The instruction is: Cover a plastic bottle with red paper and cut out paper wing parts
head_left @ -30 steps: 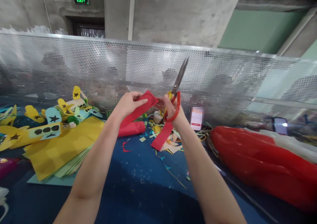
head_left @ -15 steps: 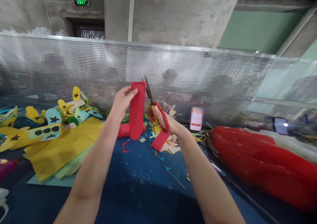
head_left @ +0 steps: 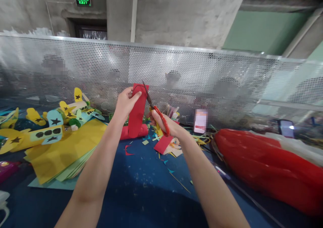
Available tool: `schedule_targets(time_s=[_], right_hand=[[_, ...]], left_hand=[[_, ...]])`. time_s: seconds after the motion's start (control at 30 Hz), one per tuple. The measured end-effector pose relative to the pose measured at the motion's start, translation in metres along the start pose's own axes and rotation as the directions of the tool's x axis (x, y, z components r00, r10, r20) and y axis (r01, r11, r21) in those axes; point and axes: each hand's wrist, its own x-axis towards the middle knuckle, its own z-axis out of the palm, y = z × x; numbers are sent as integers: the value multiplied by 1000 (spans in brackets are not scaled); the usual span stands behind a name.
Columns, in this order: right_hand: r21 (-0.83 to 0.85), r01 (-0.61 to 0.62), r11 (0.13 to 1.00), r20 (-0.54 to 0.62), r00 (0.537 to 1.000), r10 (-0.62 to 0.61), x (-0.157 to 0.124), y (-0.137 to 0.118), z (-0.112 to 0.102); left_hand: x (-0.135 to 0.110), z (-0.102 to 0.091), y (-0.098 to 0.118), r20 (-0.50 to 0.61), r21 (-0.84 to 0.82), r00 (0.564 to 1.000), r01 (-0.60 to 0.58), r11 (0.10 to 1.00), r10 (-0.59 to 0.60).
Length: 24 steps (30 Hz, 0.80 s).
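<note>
My left hand (head_left: 125, 102) pinches the top of a red foam strip (head_left: 137, 113) and holds it upright above the blue table (head_left: 141, 184). A dark line is drawn near the strip's top edge. My right hand (head_left: 161, 122) grips red-handled scissors (head_left: 155, 109). Their blades point up and left and meet the strip's upper right edge. A red roll (head_left: 136, 131) lies on the table just behind the strip.
Yellow sheets (head_left: 60, 150) and several yellow paper planes (head_left: 54, 122) fill the left side. Paper scraps (head_left: 168, 144) lie under my right hand. A large red bag (head_left: 264, 167) lies at the right. A perforated metal screen (head_left: 202, 73) closes off the back.
The scissors swung down from pointing upward to the strip's top edge. My left hand turned the red strip from slanted to upright and raised it slightly.
</note>
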Motion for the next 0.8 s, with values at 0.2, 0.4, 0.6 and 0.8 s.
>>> schedule_targets(time_s=[0.2, 0.4, 0.6, 0.8], right_hand=[[38, -48, 998, 83, 996, 45, 2, 3, 1], [9, -54, 998, 82, 995, 53, 2, -1, 0], [152, -126, 980, -157, 976, 149, 11, 2, 9], [413, -58, 909, -189, 971, 148, 12, -5, 13]], left_hand=[[0, -1, 0, 104, 17, 995, -1, 1000, -1], [1, -2, -2, 58, -26, 998, 38, 999, -36], [0, -4, -5, 175, -39, 975, 149, 988, -140], [-3, 3, -5, 281, -56, 939, 222, 973, -198]])
